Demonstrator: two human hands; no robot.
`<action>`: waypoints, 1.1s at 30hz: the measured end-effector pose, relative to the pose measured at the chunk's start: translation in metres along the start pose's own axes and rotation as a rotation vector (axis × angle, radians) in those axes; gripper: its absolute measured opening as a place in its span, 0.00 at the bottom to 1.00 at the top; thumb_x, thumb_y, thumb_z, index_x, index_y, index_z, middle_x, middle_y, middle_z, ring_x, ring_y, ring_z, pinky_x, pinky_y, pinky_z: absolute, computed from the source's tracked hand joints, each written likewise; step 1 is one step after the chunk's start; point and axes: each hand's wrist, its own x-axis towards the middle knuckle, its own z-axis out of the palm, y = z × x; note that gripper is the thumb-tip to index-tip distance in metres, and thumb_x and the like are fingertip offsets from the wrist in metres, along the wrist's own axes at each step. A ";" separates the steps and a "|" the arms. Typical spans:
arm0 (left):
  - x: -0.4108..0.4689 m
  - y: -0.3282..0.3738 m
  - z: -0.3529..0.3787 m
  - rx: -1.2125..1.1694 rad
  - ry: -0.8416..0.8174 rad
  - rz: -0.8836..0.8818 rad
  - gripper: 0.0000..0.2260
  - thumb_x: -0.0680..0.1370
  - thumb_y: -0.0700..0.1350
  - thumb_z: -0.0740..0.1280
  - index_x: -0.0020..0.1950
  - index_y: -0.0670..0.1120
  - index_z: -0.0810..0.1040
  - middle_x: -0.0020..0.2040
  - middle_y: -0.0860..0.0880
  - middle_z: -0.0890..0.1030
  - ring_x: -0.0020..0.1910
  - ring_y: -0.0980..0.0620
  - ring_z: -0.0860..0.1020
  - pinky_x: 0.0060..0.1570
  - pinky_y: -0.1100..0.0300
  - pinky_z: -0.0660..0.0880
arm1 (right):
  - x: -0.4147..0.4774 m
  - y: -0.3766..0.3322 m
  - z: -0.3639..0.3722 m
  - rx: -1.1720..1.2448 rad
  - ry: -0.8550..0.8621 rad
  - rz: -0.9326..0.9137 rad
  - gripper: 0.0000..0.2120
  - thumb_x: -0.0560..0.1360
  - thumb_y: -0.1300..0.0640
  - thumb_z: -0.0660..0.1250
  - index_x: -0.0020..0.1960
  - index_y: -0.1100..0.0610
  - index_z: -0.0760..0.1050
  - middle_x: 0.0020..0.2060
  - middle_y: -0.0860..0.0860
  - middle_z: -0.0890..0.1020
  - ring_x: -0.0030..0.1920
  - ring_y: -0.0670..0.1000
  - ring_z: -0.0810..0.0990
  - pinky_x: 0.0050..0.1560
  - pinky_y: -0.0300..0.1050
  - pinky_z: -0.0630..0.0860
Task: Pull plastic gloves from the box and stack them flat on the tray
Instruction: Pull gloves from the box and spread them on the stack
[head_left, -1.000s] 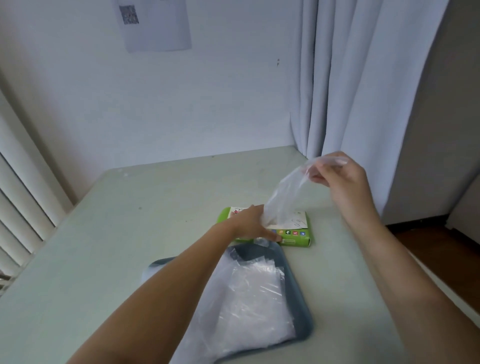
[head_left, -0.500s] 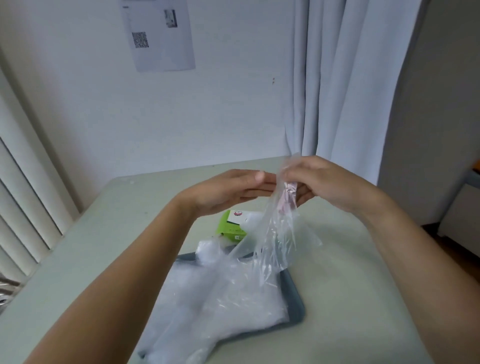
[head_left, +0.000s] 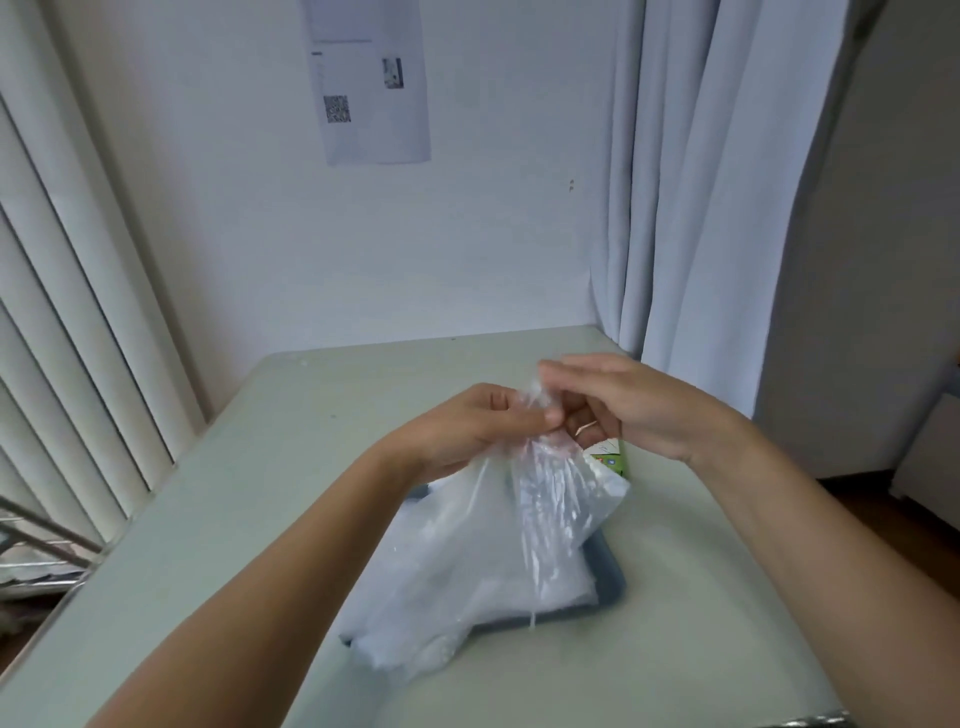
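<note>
Brought left hand (head_left: 467, 431) and right hand (head_left: 639, 410) lower and tighter together above the tray's (head_left: 608, 577) far end since half a second ago. Pinching one glove's (head_left: 550, 499) bunched top with both, fingers clamped on film, tail trailing onto the stack (head_left: 467, 587) on the tray. Could land crumpled, or drag the stack askew, if released unspread. Beyond the tray: green box (head_left: 610, 462), mostly hidden. Under the tray, pale table (head_left: 260, 493); far beyond, white wall (head_left: 493, 234), curtain (head_left: 701, 208), taped sheet (head_left: 371, 88).
</note>
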 end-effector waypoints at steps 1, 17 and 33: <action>-0.004 -0.003 -0.002 0.000 0.062 -0.012 0.12 0.75 0.50 0.69 0.44 0.41 0.84 0.42 0.47 0.84 0.42 0.52 0.80 0.48 0.62 0.74 | -0.001 0.006 0.001 0.052 -0.023 0.035 0.19 0.72 0.43 0.69 0.46 0.59 0.75 0.37 0.54 0.79 0.36 0.50 0.78 0.35 0.38 0.75; -0.038 -0.082 -0.034 0.281 0.125 -0.561 0.08 0.73 0.37 0.71 0.50 0.47 0.83 0.35 0.49 0.79 0.31 0.54 0.74 0.35 0.65 0.72 | 0.010 0.105 0.053 -0.032 0.232 0.278 0.04 0.76 0.67 0.67 0.42 0.62 0.77 0.33 0.58 0.82 0.26 0.48 0.77 0.28 0.38 0.74; -0.043 -0.085 -0.033 1.163 0.628 -0.134 0.20 0.77 0.43 0.68 0.68 0.48 0.71 0.63 0.49 0.74 0.61 0.48 0.71 0.59 0.61 0.65 | 0.020 0.135 0.052 -0.475 0.126 0.207 0.20 0.76 0.65 0.60 0.59 0.43 0.72 0.51 0.51 0.77 0.34 0.47 0.79 0.32 0.36 0.72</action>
